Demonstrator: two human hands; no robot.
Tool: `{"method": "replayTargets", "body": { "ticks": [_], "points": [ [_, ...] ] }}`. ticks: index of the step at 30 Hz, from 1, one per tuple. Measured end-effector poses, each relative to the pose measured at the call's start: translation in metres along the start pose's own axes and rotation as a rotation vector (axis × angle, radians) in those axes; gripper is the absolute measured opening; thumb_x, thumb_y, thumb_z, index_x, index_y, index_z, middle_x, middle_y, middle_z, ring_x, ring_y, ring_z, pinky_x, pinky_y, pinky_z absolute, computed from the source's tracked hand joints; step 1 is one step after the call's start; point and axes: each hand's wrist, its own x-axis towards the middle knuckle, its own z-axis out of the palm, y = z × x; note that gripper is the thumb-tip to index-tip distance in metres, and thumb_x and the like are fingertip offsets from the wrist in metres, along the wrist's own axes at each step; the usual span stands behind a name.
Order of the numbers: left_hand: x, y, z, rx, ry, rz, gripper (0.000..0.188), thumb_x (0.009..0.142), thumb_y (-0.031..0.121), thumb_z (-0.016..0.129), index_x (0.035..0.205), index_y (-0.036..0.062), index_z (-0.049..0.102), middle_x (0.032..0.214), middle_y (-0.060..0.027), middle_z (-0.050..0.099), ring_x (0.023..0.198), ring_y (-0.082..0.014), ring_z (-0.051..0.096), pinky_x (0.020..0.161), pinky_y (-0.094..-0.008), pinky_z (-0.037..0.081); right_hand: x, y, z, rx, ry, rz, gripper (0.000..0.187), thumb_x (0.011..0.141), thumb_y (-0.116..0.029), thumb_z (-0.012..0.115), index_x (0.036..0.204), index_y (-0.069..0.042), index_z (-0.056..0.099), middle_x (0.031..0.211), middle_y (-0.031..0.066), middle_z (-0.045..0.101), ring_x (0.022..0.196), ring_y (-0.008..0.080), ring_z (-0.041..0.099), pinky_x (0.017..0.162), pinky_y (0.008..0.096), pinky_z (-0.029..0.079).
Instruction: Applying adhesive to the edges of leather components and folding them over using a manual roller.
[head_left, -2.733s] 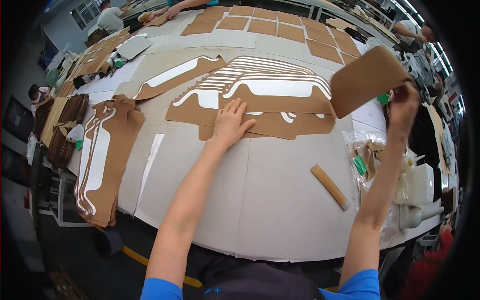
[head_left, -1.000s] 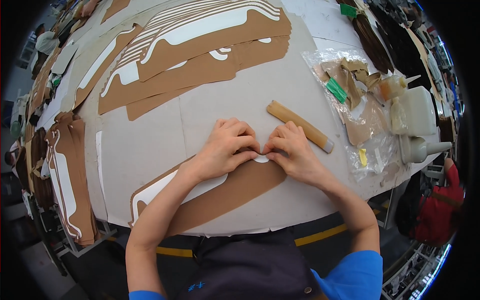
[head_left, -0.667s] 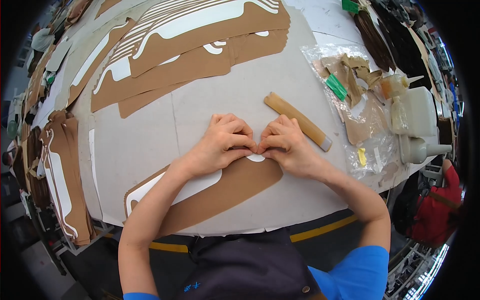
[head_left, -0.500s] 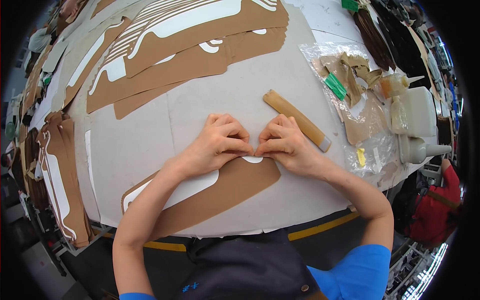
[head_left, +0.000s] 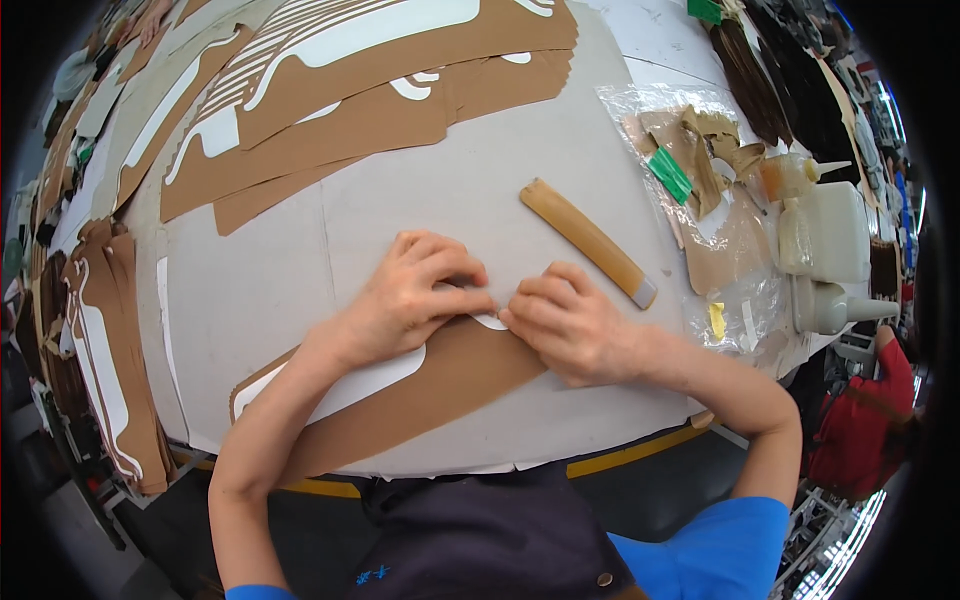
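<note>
A brown flat panel [head_left: 440, 390], leather-like, lies slantwise near the table's front edge, with a large white backing piece [head_left: 375, 384] along its upper side. A small white half-round piece [head_left: 490, 322] shows at the panel's top edge, between my hands. My left hand [head_left: 402, 298] is closed in a pinch at that edge, just left of the small white piece. Close beside it, my right hand [head_left: 572, 325] has its fingers curled together over the panel's right end. What the right fingertips hold is hidden.
A flat tan tool [head_left: 590, 243] with a metal tip lies beyond my right hand. Brown panels with white pieces [head_left: 320, 150] overlap at the back; more hang over the left side [head_left: 130, 370]. A clear plastic bag [head_left: 735, 300] with scraps and squeeze bottles [head_left: 822, 305] stand at right.
My right hand has turned and come down over the panel's right end, its fingers more curled. My left hand keeps its pinch. The view has shifted slightly.
</note>
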Motion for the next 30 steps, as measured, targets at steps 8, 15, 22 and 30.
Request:
{"method": "replayTargets", "body": {
  "ticks": [8,15,22,30],
  "points": [
    [-0.008,0.001,-0.01,-0.011,0.052,-0.18,0.019,0.083,0.008,0.081,0.101,0.0105,0.076,0.109,-0.0011,0.066,0.111,-0.025,0.058,0.103,-0.0416,0.04,0.011,-0.021,0.024,0.225,0.159,0.473,0.047,0.082,-0.004,0.076,0.129,-0.008,0.074,0.108,0.0053,0.062,0.106,0.0285,0.052,0.095,0.0445,0.037],
    [-0.007,0.0,-0.007,-0.026,0.076,-0.146,0.014,0.084,0.009,0.08,0.098,0.0104,0.075,0.107,-0.0002,0.065,0.11,-0.0238,0.058,0.103,-0.0416,0.039,0.012,-0.024,0.026,0.146,0.107,0.37,0.052,0.079,-0.004,0.072,0.131,-0.001,0.07,0.113,0.0111,0.06,0.109,0.0313,0.055,0.097,0.0482,0.038],
    [-0.046,0.028,-0.027,0.204,0.13,-0.266,0.027,0.088,0.003,0.075,0.114,0.0085,0.074,0.128,-0.0075,0.065,0.125,-0.03,0.058,0.107,-0.0437,0.045,0.003,-0.025,0.026,-0.107,0.077,0.129,0.056,0.074,-0.001,0.069,0.129,0.009,0.065,0.119,0.0172,0.061,0.106,0.0331,0.06,0.092,0.0475,0.045],
    [-0.211,0.113,-0.067,0.307,0.547,-1.057,0.039,0.092,0.006,0.074,0.13,0.0036,0.067,0.14,-0.0125,0.06,0.127,-0.0294,0.059,0.103,-0.0399,0.05,0.011,-0.029,0.015,-0.016,0.206,0.341,0.049,0.067,0.001,0.067,0.115,0.002,0.071,0.109,0.0135,0.066,0.097,0.0305,0.064,0.083,0.0435,0.047]
  ]
}}
